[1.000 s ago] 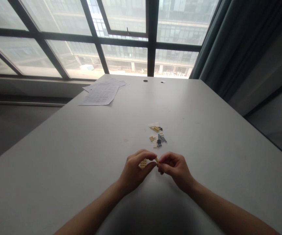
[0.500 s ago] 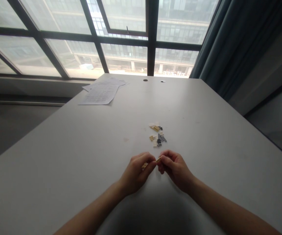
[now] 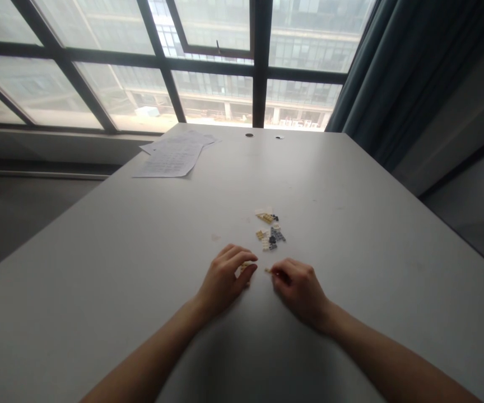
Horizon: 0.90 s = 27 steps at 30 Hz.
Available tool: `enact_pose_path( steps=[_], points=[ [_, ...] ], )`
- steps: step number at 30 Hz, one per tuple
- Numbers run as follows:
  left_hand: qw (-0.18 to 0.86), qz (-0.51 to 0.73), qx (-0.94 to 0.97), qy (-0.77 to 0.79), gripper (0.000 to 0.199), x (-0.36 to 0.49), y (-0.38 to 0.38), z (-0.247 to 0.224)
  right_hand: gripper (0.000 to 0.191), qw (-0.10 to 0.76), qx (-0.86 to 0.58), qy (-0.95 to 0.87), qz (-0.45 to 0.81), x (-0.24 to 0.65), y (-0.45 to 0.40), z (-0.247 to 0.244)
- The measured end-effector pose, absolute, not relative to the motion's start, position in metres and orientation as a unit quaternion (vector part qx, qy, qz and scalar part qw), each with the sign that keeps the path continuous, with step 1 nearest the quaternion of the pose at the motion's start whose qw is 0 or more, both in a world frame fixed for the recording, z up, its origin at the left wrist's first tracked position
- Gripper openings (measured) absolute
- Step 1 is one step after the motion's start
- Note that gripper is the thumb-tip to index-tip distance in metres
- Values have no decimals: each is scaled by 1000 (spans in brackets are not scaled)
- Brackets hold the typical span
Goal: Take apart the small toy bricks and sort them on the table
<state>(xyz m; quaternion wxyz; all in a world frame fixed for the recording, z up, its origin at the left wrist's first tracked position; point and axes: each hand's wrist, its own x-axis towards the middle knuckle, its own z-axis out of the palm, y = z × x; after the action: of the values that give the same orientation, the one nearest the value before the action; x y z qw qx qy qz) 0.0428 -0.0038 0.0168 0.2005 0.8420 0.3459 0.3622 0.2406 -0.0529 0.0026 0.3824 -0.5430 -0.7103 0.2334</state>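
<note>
My left hand (image 3: 226,276) rests on the white table with its thumb and fingers apart in a curve, and a yellowish brick piece (image 3: 244,266) shows beside its fingers, partly hidden. To the right, my right hand (image 3: 298,288) pinches a small tan piece (image 3: 268,270) between thumb and fingertips. Beyond the hands lies a cluster of small bricks, with white pieces (image 3: 265,244), grey pieces (image 3: 279,234), a black piece (image 3: 273,239) and a yellow piece (image 3: 260,235). Farther off lie yellow pieces (image 3: 265,218) beside a small dark piece (image 3: 275,218).
Printed paper sheets (image 3: 172,157) lie at the far left of the white table (image 3: 372,240). Two round holes are near the far edge. Windows stand behind the table, and a dark curtain (image 3: 376,73) hangs at the right.
My hands have moved apart. The left has shifted left and its fingers have opened; the right keeps the small tan piece, now clear of the left fingers.
</note>
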Motion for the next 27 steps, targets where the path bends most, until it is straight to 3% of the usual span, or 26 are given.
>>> enact_pose_path(
  steps=[3, 8, 13, 16, 27],
  points=[
    [182, 367, 840, 354, 8, 41, -1, 14, 14, 307, -525, -782, 138, 241, -53, -1],
    [195, 355, 842, 357, 12, 35, 6, 17, 5, 270, -532, -789, 147, 242, -53, -1],
    [234, 220, 887, 331, 57, 14, 20, 21, 35, 262, -532, -779, 201, 250, -45, 3],
    [201, 172, 905, 335, 73, 6, 22, 17, 39, 233, -520, -786, 241, 255, -37, 8],
    [132, 182, 920, 321, 55, 12, 13, 6, 22, 240, -527, -778, 244, 249, -34, 9]
  ],
)
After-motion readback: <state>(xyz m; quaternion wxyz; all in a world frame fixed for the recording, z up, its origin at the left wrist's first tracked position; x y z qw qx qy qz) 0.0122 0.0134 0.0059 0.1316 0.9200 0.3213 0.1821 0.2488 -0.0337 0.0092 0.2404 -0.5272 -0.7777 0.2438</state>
